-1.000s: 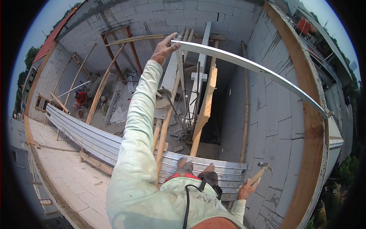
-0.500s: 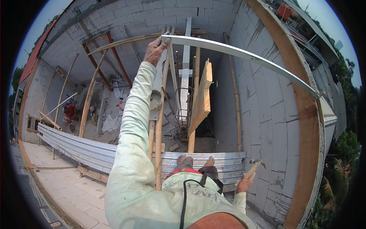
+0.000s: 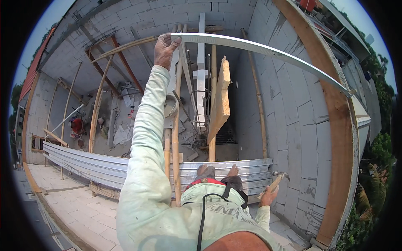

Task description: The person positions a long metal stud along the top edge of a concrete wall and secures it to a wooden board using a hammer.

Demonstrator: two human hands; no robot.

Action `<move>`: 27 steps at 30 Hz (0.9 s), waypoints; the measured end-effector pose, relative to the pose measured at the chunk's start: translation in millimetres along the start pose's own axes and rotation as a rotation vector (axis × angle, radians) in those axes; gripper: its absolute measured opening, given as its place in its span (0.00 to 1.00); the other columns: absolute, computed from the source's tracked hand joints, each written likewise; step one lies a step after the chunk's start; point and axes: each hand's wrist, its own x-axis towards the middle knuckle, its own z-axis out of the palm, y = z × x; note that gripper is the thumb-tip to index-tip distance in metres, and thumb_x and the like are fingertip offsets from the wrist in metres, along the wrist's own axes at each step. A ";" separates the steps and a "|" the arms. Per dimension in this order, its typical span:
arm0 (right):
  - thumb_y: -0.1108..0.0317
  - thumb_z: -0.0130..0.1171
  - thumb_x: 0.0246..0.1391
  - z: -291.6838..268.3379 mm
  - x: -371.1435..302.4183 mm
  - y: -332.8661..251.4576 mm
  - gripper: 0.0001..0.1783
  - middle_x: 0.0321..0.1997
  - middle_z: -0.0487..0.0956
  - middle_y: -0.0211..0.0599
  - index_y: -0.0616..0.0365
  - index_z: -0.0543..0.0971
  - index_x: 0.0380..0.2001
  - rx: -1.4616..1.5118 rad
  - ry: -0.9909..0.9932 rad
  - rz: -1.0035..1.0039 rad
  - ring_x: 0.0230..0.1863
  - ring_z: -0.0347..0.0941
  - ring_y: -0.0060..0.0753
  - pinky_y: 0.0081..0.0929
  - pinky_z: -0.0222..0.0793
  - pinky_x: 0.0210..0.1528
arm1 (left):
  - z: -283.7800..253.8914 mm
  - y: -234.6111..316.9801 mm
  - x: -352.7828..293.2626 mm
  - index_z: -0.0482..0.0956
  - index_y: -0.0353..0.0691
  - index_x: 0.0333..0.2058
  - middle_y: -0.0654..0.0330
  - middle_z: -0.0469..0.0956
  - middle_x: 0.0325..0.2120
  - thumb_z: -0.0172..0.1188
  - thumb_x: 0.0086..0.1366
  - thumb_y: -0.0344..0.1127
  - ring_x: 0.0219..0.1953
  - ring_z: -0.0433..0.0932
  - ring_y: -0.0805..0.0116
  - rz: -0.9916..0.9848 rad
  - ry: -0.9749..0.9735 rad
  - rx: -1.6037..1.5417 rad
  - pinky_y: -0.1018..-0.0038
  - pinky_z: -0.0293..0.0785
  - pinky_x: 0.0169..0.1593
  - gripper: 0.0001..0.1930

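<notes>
Holding metal strip [image 3: 251, 45], hammer handle [image 3: 276, 182] partly hidden

The right hand [image 3: 269, 196] now holds the hammer [image 3: 275, 183] nearer the metal decking [image 3: 254, 177]; the left hand [image 3: 166, 51] seems turned more upright.

The strip [image 3: 264, 49] is silver, the sleeve [image 3: 146, 129] pale green.

Bar [image 3: 251, 47], R end nr R wall [image 3: 289, 96] top; feet [image 3: 233, 170] on sheets [image 3: 96, 162], hammer [image 3: 274, 183] to R.
</notes>
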 end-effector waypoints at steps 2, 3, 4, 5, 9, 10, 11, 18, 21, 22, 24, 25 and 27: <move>0.71 0.53 0.51 -7.9 4.5 15.1 0.36 0.63 0.58 0.52 0.69 0.53 0.61 -0.022 -0.009 0.013 0.59 0.59 0.47 0.32 0.55 0.60 | -3.2 -4.7 1.6 0.70 0.36 0.41 0.58 0.77 0.36 0.66 0.55 0.37 0.40 0.75 0.71 -0.013 0.008 0.041 0.76 0.71 0.47 0.19; 0.70 0.53 0.51 -8.7 13.1 31.2 0.36 0.62 0.59 0.52 0.68 0.53 0.61 -0.078 0.006 0.002 0.59 0.60 0.46 0.32 0.56 0.59 | -4.7 -6.0 2.8 0.70 0.37 0.40 0.59 0.77 0.36 0.66 0.54 0.37 0.39 0.75 0.73 -0.020 -0.002 0.074 0.77 0.71 0.46 0.19; 0.70 0.53 0.51 -13.8 16.3 43.6 0.36 0.62 0.60 0.52 0.68 0.53 0.61 -0.140 0.013 -0.006 0.59 0.60 0.46 0.33 0.57 0.59 | -7.4 -5.7 2.2 0.71 0.37 0.40 0.60 0.77 0.35 0.67 0.54 0.38 0.38 0.75 0.74 -0.004 -0.014 0.077 0.78 0.71 0.45 0.19; 0.70 0.53 0.51 -17.1 17.6 49.1 0.36 0.62 0.60 0.52 0.68 0.53 0.61 -0.169 -0.008 -0.010 0.59 0.60 0.46 0.33 0.57 0.59 | -9.6 -4.5 4.0 0.71 0.38 0.40 0.60 0.77 0.34 0.67 0.53 0.38 0.37 0.75 0.75 0.016 -0.024 0.081 0.79 0.70 0.45 0.19; 0.71 0.54 0.49 -9.5 2.3 32.1 0.37 0.55 0.65 0.53 0.64 0.54 0.61 -0.142 0.008 0.091 0.48 0.69 0.44 0.34 0.67 0.48 | -8.8 2.0 4.3 0.73 0.38 0.38 0.62 0.77 0.32 0.68 0.52 0.41 0.36 0.75 0.76 0.046 -0.061 0.110 0.79 0.70 0.44 0.19; 0.71 0.54 0.49 -6.0 -4.9 19.7 0.37 0.51 0.68 0.52 0.62 0.53 0.62 -0.087 -0.024 0.163 0.39 0.70 0.42 0.33 0.69 0.38 | -8.3 3.9 3.4 0.73 0.38 0.38 0.62 0.77 0.32 0.68 0.52 0.41 0.36 0.75 0.76 0.046 -0.070 0.132 0.78 0.70 0.44 0.19; 0.71 0.54 0.49 -5.1 -8.2 13.7 0.37 0.47 0.70 0.50 0.60 0.53 0.62 -0.030 -0.055 0.236 0.30 0.72 0.40 0.33 0.70 0.28 | -9.6 4.9 2.0 0.73 0.38 0.38 0.62 0.77 0.32 0.68 0.52 0.42 0.36 0.74 0.76 0.048 -0.076 0.155 0.78 0.69 0.44 0.19; 0.74 0.53 0.48 -12.6 3.2 53.4 0.38 0.35 0.72 0.46 0.58 0.52 0.62 -0.020 0.004 0.334 0.16 0.66 0.35 0.30 0.64 0.14 | -13.4 15.8 4.3 0.73 0.39 0.38 0.63 0.77 0.32 0.68 0.52 0.43 0.36 0.74 0.76 0.049 -0.147 0.296 0.78 0.69 0.44 0.19; 0.75 0.52 0.47 -27.5 6.7 83.5 0.38 0.31 0.72 0.46 0.58 0.51 0.62 0.147 -0.077 0.400 0.13 0.65 0.35 0.31 0.62 0.11 | -16.8 22.0 9.8 0.74 0.39 0.38 0.63 0.77 0.32 0.68 0.52 0.43 0.36 0.74 0.76 0.067 -0.167 0.348 0.78 0.69 0.45 0.19; 0.75 0.52 0.47 -24.6 1.2 81.4 0.38 0.29 0.72 0.45 0.57 0.51 0.62 0.081 -0.063 0.403 0.13 0.65 0.35 0.31 0.62 0.11 | -20.1 19.3 11.6 0.74 0.39 0.38 0.63 0.77 0.32 0.68 0.52 0.43 0.36 0.74 0.76 0.083 -0.166 0.386 0.78 0.69 0.45 0.19; 0.75 0.52 0.46 -5.3 -3.0 74.7 0.39 0.28 0.71 0.45 0.58 0.52 0.62 0.007 -0.016 0.390 0.12 0.65 0.35 0.31 0.63 0.11 | -20.5 3.8 11.7 0.74 0.39 0.37 0.63 0.77 0.32 0.68 0.52 0.44 0.36 0.74 0.76 0.083 -0.164 0.407 0.78 0.69 0.45 0.19; 0.76 0.52 0.46 -1.9 -4.9 77.2 0.39 0.27 0.71 0.45 0.58 0.52 0.62 -0.012 0.016 0.385 0.13 0.65 0.36 0.31 0.63 0.11 | -16.3 11.2 10.1 0.75 0.39 0.37 0.62 0.78 0.32 0.67 0.53 0.46 0.37 0.74 0.74 -0.022 -0.183 0.298 0.76 0.68 0.47 0.20; 0.76 0.52 0.44 0.2 -4.8 87.5 0.39 0.29 0.72 0.46 0.58 0.52 0.62 -0.011 -0.036 0.376 0.13 0.66 0.37 0.32 0.64 0.12 | -16.9 13.8 13.8 0.74 0.39 0.36 0.59 0.78 0.34 0.67 0.53 0.43 0.41 0.74 0.70 -0.069 -0.165 0.238 0.73 0.68 0.49 0.17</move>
